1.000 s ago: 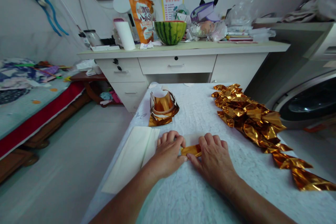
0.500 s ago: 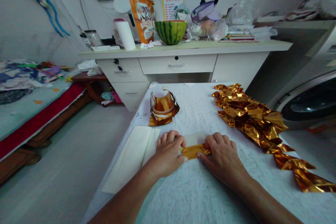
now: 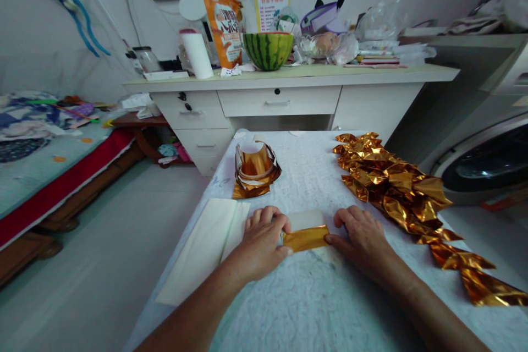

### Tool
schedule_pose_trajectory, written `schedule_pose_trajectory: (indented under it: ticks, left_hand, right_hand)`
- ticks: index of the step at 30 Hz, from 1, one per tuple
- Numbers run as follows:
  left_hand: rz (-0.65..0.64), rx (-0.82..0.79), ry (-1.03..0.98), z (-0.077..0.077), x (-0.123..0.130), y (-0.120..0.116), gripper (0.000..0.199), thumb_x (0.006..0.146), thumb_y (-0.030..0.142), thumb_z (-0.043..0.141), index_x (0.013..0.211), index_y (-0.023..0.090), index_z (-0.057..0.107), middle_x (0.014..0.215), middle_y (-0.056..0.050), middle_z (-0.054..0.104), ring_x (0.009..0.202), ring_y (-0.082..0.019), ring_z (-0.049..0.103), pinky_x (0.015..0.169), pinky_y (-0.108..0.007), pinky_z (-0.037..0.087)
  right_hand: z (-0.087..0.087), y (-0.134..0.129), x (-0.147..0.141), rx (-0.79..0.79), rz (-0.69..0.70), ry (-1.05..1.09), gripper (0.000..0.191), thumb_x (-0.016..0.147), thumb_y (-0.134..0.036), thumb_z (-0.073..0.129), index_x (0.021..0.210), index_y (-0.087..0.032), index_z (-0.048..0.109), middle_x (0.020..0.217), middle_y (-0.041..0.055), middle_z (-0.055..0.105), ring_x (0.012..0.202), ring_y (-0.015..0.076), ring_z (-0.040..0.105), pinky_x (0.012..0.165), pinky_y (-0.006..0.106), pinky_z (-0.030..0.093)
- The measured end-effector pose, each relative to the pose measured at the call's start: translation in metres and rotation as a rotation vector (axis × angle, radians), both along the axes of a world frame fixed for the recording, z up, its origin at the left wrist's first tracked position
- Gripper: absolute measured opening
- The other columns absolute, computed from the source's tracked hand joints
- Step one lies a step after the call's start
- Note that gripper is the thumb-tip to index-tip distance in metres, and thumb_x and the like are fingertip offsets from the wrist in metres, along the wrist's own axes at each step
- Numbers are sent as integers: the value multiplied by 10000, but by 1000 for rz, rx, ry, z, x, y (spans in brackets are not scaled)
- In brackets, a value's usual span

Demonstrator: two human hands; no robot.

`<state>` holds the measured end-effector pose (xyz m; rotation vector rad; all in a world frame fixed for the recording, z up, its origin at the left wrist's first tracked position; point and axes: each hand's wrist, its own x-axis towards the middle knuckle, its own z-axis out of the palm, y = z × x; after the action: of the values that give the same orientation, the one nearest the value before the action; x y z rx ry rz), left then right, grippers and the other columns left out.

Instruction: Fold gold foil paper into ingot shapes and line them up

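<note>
A flat strip of gold foil [image 3: 306, 238] lies on the cloth-covered table, with a whitish translucent piece [image 3: 307, 219] along its far edge. My left hand [image 3: 266, 239] grips the strip's left end between thumb and fingers. At the right end, my right hand [image 3: 358, 236] has its fingers apart, the thumb tip touching the foil's edge. Pale paper sheets [image 3: 198, 250] lie left of my left hand. Beyond the hands stands a roll of gold foil [image 3: 254, 168]. Crumpled, folded gold foil pieces [image 3: 404, 192] are heaped along the table's right side.
Behind the table [image 3: 305, 170] is a white desk [image 3: 284, 83] bearing a cut watermelon [image 3: 268, 50], an orange pouch [image 3: 225, 30], a white roll [image 3: 198, 54] and plastic bags. A bed [image 3: 49, 176] is at left, a washing machine [image 3: 490, 148] at right.
My right hand has shifted right and loosened from the foil, uncovering the strip's right end and more of the whitish piece. My left hand has hardly moved.
</note>
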<state>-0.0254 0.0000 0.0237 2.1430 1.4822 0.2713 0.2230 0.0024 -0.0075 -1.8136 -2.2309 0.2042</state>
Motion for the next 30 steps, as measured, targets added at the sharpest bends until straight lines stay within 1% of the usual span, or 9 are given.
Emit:
schedule_pose_trajectory:
  ticks: [5, 10, 14, 17, 20, 24, 26, 28, 30]
  left_hand:
    - [-3, 34, -35, -3, -1, -1, 262, 721, 191, 622, 957, 261, 533, 1130, -15, 484, 1082, -247, 417, 929, -411, 334]
    - [19, 80, -83, -4, 2, -2, 338, 694, 136, 615, 994, 264, 530, 1153, -16, 466, 1078, -242, 424, 930, -400, 343]
    - [-19, 126, -118, 1, 5, -4, 342, 681, 66, 586, 956, 265, 546, 1202, -15, 423, 1134, -243, 403, 959, -398, 324]
    - [-57, 133, -131, 4, 6, -5, 314, 683, 28, 556, 901, 253, 544, 1173, -10, 423, 1133, -234, 405, 956, -389, 318]
    - [-68, 143, -166, 4, 6, -5, 355, 672, 6, 544, 935, 242, 512, 1119, -14, 436, 1087, -214, 421, 936, -364, 334]
    - [-80, 165, -186, 3, 5, -4, 371, 674, -5, 551, 954, 229, 487, 1071, -14, 458, 1051, -204, 428, 908, -347, 350]
    - [-98, 178, -168, 4, 5, -5, 293, 702, -1, 561, 885, 221, 504, 1053, -10, 474, 1044, -204, 431, 891, -344, 347]
    - [-134, 193, -131, 5, 6, -6, 202, 751, 25, 581, 807, 213, 533, 1026, -5, 500, 1032, -205, 436, 874, -348, 337]
    - [-175, 207, -87, 5, 7, -7, 152, 793, 73, 609, 799, 221, 577, 1004, -4, 527, 1025, -214, 439, 863, -359, 329]
  right_hand:
    - [1, 4, 4, -19, 25, 70, 134, 796, -289, 681, 835, -218, 574, 872, 48, 570, 814, 242, 507, 660, 321, 315]
    - [15, 2, -1, 25, 151, 225, 99, 814, -134, 562, 776, -209, 511, 817, 38, 533, 796, 216, 492, 706, 341, 375]
    - [30, -5, -7, 36, 281, 336, 159, 803, -65, 483, 837, -220, 498, 904, 45, 511, 892, 226, 472, 766, 366, 400]
    - [34, -8, -8, 92, 287, 418, 231, 752, -55, 488, 906, -225, 461, 943, 46, 482, 927, 237, 458, 792, 391, 411]
    - [35, -10, -7, 150, 295, 492, 225, 775, -96, 497, 945, -225, 425, 950, 45, 467, 927, 237, 454, 801, 404, 419]
    - [35, -12, -10, 103, 350, 473, 110, 861, -156, 505, 931, -225, 456, 943, 44, 489, 911, 233, 468, 772, 386, 419]
    - [33, -12, -13, 68, 359, 422, 75, 881, -148, 502, 877, -223, 499, 926, 44, 508, 902, 229, 476, 755, 375, 413]
    - [31, -10, -16, 47, 361, 369, 104, 889, -143, 510, 827, -219, 545, 914, 45, 526, 891, 226, 481, 746, 371, 406]
    - [28, -9, -17, 35, 357, 334, 124, 892, -145, 522, 815, -219, 585, 914, 49, 542, 883, 224, 485, 750, 376, 402]
